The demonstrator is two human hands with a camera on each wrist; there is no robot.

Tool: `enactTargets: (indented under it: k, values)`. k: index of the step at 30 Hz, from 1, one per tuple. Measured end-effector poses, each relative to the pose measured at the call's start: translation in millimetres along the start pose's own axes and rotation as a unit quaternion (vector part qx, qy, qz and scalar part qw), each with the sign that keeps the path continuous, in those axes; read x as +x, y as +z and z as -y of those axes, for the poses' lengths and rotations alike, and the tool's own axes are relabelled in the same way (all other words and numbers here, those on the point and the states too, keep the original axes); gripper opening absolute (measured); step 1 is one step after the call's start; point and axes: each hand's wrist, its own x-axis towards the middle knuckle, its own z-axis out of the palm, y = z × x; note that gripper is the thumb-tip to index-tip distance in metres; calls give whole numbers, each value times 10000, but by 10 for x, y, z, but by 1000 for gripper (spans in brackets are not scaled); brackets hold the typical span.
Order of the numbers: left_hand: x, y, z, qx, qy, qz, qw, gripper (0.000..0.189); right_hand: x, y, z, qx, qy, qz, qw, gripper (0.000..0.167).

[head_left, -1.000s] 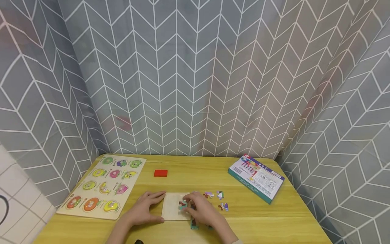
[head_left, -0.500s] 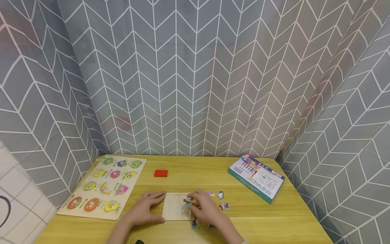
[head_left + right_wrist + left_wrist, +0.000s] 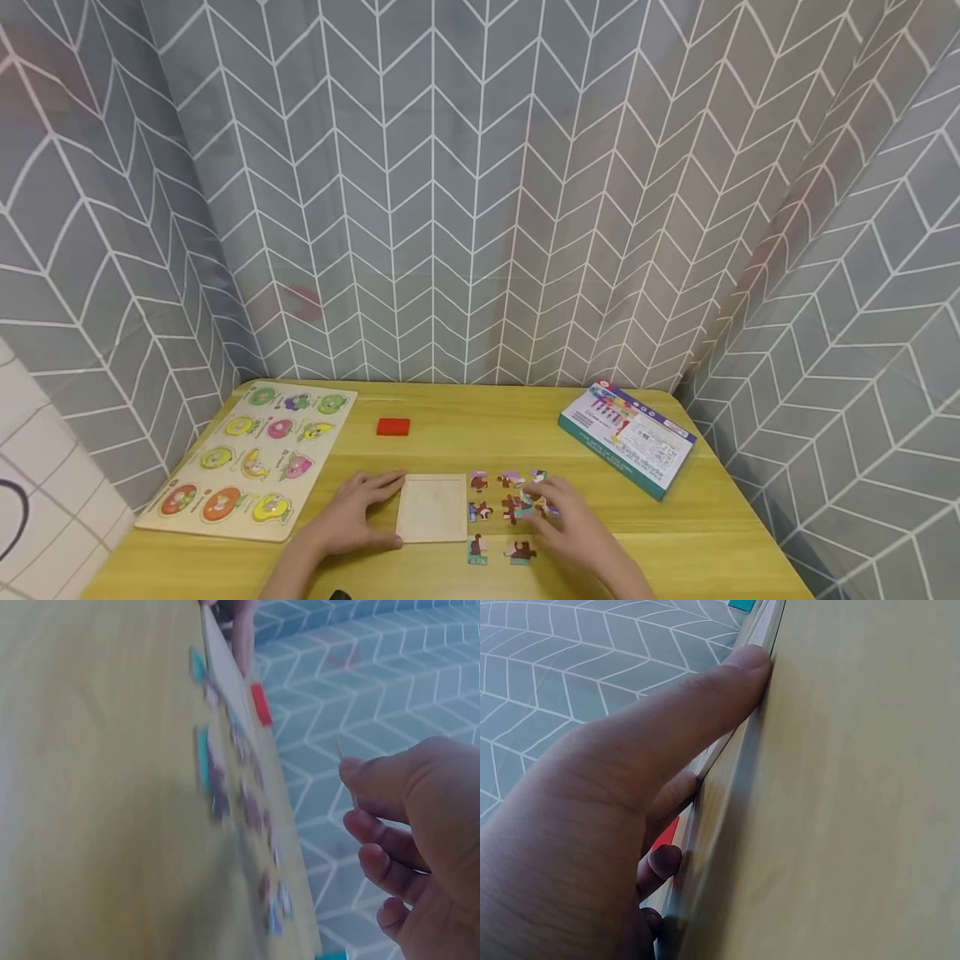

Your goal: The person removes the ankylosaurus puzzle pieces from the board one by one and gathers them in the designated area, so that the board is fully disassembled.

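Note:
In the head view, my left hand [image 3: 351, 518] rests on the table at the left side of a shallow square wooden puzzle tray [image 3: 432, 508]. Its index fingertip and thumb tip touch near the tray's two left corners. My right hand [image 3: 576, 527] pinches a small jigsaw piece [image 3: 348, 774] between thumb and forefinger, seen edge-on and raised above the table in the right wrist view. Several brown, purple and teal jigsaw pieces [image 3: 477, 548] lie flat in loose rows to the right of the tray. The right hand partly covers some of them.
A fruit puzzle board [image 3: 251, 458] lies at the left of the wooden table [image 3: 465, 417]. Behind the tray sits a red block [image 3: 393, 427]. A flat teal-and-white box [image 3: 628, 437] lies at the back right. Patterned curtains [image 3: 450, 208] enclose the table.
My right hand has moved right, from over the tray's right edge to above the loose pieces, still pinching the jigsaw piece. The left hand has stayed at the tray.

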Motion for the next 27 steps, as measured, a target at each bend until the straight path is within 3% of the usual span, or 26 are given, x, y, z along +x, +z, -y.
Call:
enactTargets:
  k: [6,12,19,27]
  values:
    - [30,-40,-13,69,42,-33,10000,98,-305,-156,-214,-52,396,138,9991,34]
    - [38,-50,-8,123,114,-39,9999,98,-538,-191,-407,202,163,482,9985,30]
    - [17,-41,5,124,114,-87,9998,98,-594,-156,-451,656,246,775,9945,31]
    - [-8,7,14,137,96,-130,9998,97,-595,-82,-496,820,206,648,9943,30]
